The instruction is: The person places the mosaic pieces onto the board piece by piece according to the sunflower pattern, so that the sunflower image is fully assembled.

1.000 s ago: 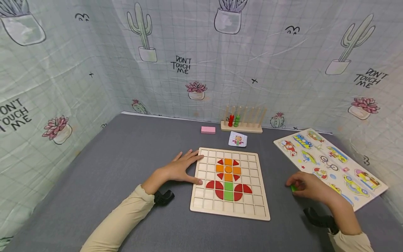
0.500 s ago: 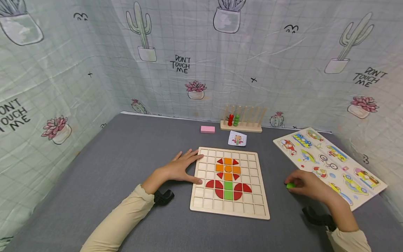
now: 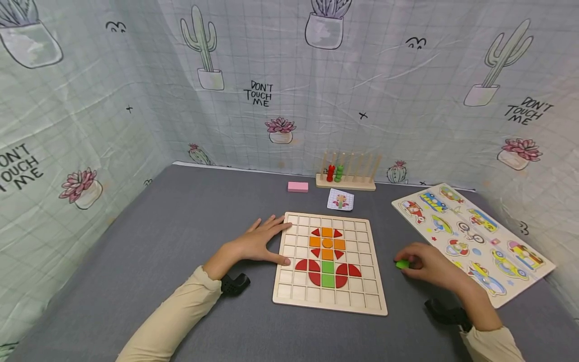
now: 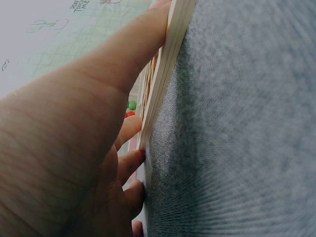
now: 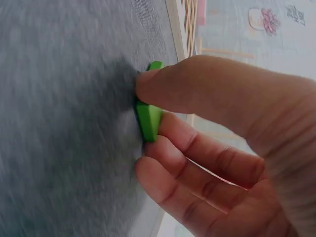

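A square wooden grid board [image 3: 364, 299] lies on the grey table, with red, orange and green flat pieces set as a flower in its middle cells. My left hand [image 3: 259, 243] rests spread on the board's left edge; thumb and index finger lie over the rim. In the left wrist view the thumb [image 4: 140, 42] presses along the board's side. To the right of the board, my right hand [image 3: 429, 264] pinches a small green puzzle piece [image 5: 149, 121] between thumb and fingers, low over the table. The thumb covers part of that piece.
A picture card [image 3: 341, 199] with a flower pattern lies behind the board. Further back are a pink block [image 3: 298, 187] and a peg stand [image 3: 346, 182] with red and green beads. A vehicle puzzle board [image 3: 472, 241] lies at the right, under the right forearm's side.
My right hand has moved left, towards the grid board, with the green puzzle piece, which now shows more at the fingertips. The left hand has stayed on the board's edge.
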The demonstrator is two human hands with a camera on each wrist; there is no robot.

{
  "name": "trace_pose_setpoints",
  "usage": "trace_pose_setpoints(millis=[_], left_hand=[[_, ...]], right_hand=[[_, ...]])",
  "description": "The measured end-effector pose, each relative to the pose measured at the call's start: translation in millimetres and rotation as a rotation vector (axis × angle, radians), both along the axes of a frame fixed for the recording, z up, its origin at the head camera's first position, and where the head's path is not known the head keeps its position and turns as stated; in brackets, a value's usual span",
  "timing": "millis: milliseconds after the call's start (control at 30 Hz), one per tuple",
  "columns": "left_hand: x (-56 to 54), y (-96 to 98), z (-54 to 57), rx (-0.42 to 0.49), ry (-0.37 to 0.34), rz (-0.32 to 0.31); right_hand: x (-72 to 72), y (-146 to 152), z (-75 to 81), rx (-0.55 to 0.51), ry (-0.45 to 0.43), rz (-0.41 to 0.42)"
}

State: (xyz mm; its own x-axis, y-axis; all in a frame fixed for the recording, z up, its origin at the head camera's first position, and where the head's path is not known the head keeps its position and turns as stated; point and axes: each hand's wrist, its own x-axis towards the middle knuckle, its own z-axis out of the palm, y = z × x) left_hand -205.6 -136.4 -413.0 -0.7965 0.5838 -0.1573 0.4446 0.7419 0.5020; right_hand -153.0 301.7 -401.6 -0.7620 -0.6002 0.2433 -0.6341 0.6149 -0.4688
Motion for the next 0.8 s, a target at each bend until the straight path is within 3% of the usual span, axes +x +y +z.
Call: trace_pose_setpoints(millis=[233, 533, 800], left_hand=[[0.5, 0.0, -0.2, 0.008, -0.004, -0.004], [-0.2, 0.9, 0.1, 0.008, -0.005, -0.003], [1.8, 1.2, 0.7, 0.008, -0.007, 0.002]], right_hand=[[1.5, -13, -0.5, -0.01, -0.013, -0.003], [13.9, -46, 16.1, -0.02, -0.122, 0.121], [21.8, -76, 21.0, 0.004, -0.215, 0.174]])
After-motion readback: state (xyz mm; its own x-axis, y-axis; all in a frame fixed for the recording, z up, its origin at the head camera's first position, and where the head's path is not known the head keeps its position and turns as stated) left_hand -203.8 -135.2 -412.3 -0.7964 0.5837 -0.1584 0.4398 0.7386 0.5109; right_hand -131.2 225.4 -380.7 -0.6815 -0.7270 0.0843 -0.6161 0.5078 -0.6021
